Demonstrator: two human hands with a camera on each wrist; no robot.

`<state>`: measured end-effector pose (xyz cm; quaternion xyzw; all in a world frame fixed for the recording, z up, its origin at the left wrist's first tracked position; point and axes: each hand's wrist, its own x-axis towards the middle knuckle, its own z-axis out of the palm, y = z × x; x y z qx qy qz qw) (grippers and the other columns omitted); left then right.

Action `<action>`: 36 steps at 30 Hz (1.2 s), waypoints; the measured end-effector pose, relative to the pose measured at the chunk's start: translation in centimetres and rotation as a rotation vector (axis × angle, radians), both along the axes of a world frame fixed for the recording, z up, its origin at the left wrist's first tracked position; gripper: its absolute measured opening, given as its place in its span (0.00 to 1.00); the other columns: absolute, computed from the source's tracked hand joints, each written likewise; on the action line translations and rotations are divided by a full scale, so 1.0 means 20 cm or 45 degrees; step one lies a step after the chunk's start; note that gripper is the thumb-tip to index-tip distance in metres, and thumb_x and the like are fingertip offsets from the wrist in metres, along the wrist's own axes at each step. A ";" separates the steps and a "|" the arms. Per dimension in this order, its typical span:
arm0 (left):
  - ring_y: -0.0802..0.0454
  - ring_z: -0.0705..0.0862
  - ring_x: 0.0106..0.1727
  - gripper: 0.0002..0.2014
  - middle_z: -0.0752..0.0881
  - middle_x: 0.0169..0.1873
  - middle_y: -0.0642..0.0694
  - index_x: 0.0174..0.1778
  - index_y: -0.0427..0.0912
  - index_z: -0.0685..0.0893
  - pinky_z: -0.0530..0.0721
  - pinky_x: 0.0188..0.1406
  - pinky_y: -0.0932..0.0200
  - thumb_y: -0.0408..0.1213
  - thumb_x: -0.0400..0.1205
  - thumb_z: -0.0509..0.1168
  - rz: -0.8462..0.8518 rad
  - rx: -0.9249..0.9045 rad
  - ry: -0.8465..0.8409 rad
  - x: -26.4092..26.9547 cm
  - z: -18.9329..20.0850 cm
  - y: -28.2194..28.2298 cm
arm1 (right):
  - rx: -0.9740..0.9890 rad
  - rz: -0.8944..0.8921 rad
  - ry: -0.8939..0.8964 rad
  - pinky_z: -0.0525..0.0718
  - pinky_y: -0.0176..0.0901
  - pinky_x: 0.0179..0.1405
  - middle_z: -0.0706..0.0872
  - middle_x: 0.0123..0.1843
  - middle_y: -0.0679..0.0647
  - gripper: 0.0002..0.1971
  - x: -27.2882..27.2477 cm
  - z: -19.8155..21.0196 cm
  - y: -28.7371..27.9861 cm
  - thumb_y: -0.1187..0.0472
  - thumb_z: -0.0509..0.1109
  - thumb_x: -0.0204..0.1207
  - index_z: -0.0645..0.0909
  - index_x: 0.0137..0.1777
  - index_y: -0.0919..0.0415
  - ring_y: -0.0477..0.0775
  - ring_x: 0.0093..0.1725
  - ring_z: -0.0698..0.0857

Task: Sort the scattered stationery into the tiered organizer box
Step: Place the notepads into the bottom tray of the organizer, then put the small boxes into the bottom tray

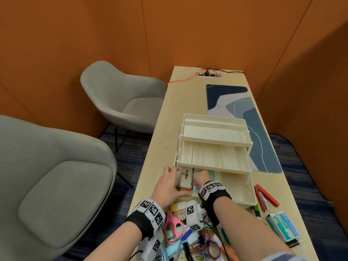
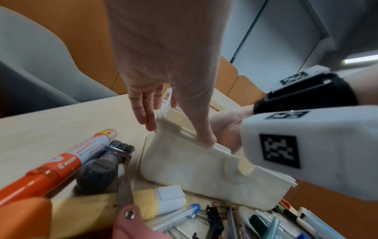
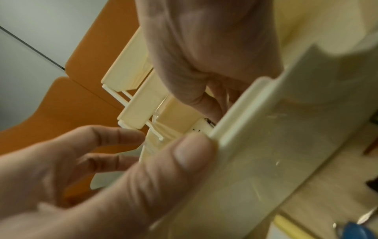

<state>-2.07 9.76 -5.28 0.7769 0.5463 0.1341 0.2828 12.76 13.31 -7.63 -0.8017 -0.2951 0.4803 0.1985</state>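
**Both hands at the box's bottom tier**

One cream tiered organizer box [image 1: 214, 146] stands open on the desk [image 1: 162, 129], its three tiers stepped back from the person. The upper two trays show nothing inside. In the bottom tier's left end lies one white Artline eraser [image 1: 185, 178].

The left hand [image 1: 169, 185] braces the box's near-left corner: its thumb [image 2: 206, 137] presses on the near rim, and its fingers [image 2: 145, 111] lie nearly straight and slightly apart against the left end wall. The right hand [image 1: 201, 178] reaches into the bottom tier just beside the eraser, fingers curled; whether they clamp anything cannot be told.

The unsorted stationery pile [image 1: 197, 240] lies on the near desk edge, with one pink pair of scissors [image 1: 172, 228] and one orange marker [image 2: 67, 163] in it. Right of the box lie one red-handled tool [image 1: 265, 196] and one teal packet [image 1: 282, 225]. Two grey chairs [image 1: 120, 98] stand left of the desk; one blue mat [image 1: 243, 110] lies behind the box.
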 end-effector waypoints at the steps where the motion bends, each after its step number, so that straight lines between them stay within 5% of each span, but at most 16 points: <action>1: 0.49 0.81 0.57 0.43 0.68 0.61 0.49 0.71 0.49 0.66 0.78 0.57 0.57 0.59 0.65 0.78 0.001 -0.006 0.003 0.00 0.00 0.00 | -0.017 0.022 0.050 0.78 0.45 0.41 0.85 0.43 0.61 0.07 0.00 0.02 0.00 0.65 0.62 0.77 0.80 0.44 0.66 0.59 0.44 0.82; 4: 0.48 0.81 0.56 0.42 0.68 0.60 0.49 0.70 0.48 0.67 0.81 0.58 0.55 0.58 0.65 0.78 0.010 -0.030 0.017 0.01 0.01 0.00 | -0.070 0.240 0.017 0.81 0.49 0.50 0.82 0.41 0.57 0.10 0.00 0.09 -0.02 0.65 0.58 0.81 0.78 0.41 0.66 0.59 0.51 0.82; 7: 0.48 0.81 0.57 0.42 0.68 0.62 0.48 0.71 0.47 0.67 0.81 0.59 0.54 0.58 0.66 0.77 0.007 -0.046 0.049 0.01 0.02 -0.01 | -0.032 0.457 -0.096 0.82 0.47 0.56 0.86 0.56 0.60 0.14 0.01 0.11 -0.06 0.62 0.57 0.81 0.81 0.58 0.68 0.58 0.54 0.83; 11: 0.47 0.74 0.67 0.37 0.68 0.68 0.46 0.73 0.48 0.66 0.76 0.64 0.52 0.60 0.73 0.70 -0.027 0.130 0.193 0.02 0.03 -0.07 | 0.238 0.617 -0.237 0.74 0.45 0.70 0.82 0.68 0.57 0.18 0.07 0.20 -0.20 0.65 0.55 0.81 0.82 0.65 0.61 0.56 0.68 0.79; 16: 0.58 0.68 0.72 0.18 0.69 0.70 0.53 0.69 0.52 0.73 0.69 0.73 0.55 0.50 0.83 0.59 -0.191 0.333 0.040 0.02 0.05 -0.23 | 0.748 0.553 -0.331 0.79 0.32 0.56 0.81 0.52 0.43 0.14 0.28 0.36 -0.59 0.68 0.58 0.81 0.81 0.53 0.51 0.36 0.53 0.79; 19: 0.65 0.72 0.61 0.14 0.72 0.63 0.56 0.65 0.49 0.78 0.70 0.62 0.70 0.44 0.84 0.60 -0.243 0.334 -0.032 0.01 0.07 -0.33 | 0.833 0.264 -0.586 0.72 0.27 0.43 0.79 0.47 0.46 0.11 0.53 0.37 -0.73 0.70 0.59 0.79 0.77 0.47 0.52 0.37 0.46 0.77; 23: 0.63 0.77 0.47 0.09 0.73 0.53 0.60 0.58 0.48 0.79 0.76 0.45 0.68 0.41 0.84 0.59 -0.280 0.280 -0.060 0.06 0.04 -0.44 | 0.511 0.000 -0.800 0.80 0.51 0.52 0.79 0.53 0.56 0.09 0.90 0.28 -0.75 0.70 0.59 0.78 0.80 0.49 0.59 0.57 0.50 0.80; 25: 0.59 0.78 0.43 0.07 0.77 0.50 0.57 0.56 0.48 0.78 0.80 0.41 0.60 0.41 0.84 0.59 -0.303 0.259 -0.055 0.10 0.02 -0.48 | 0.247 0.245 -0.851 0.78 0.52 0.57 0.80 0.56 0.58 0.12 1.01 0.21 -0.73 0.69 0.58 0.77 0.83 0.51 0.59 0.60 0.55 0.80; 28: 0.60 0.78 0.45 0.08 0.77 0.51 0.57 0.57 0.49 0.78 0.79 0.41 0.61 0.43 0.85 0.58 -0.300 0.231 -0.022 0.15 0.01 -0.52 | 0.085 0.521 -0.855 0.77 0.56 0.62 0.75 0.53 0.55 0.15 1.04 0.12 -0.70 0.64 0.56 0.78 0.82 0.55 0.51 0.59 0.59 0.77; 34: 0.68 0.71 0.37 0.08 0.78 0.52 0.58 0.58 0.50 0.78 0.68 0.35 0.72 0.42 0.85 0.58 -0.263 0.196 0.022 0.18 0.03 -0.57 | 0.034 0.600 -0.959 0.74 0.54 0.59 0.77 0.58 0.57 0.15 0.99 0.05 -0.66 0.61 0.54 0.81 0.73 0.64 0.50 0.61 0.58 0.79; 36: 0.66 0.70 0.37 0.08 0.78 0.51 0.57 0.58 0.50 0.78 0.68 0.37 0.70 0.42 0.84 0.58 -0.262 0.197 0.057 0.17 0.04 -0.58 | 0.054 0.635 -0.965 0.74 0.54 0.57 0.78 0.58 0.57 0.12 0.98 0.03 -0.65 0.61 0.52 0.81 0.72 0.59 0.50 0.61 0.54 0.81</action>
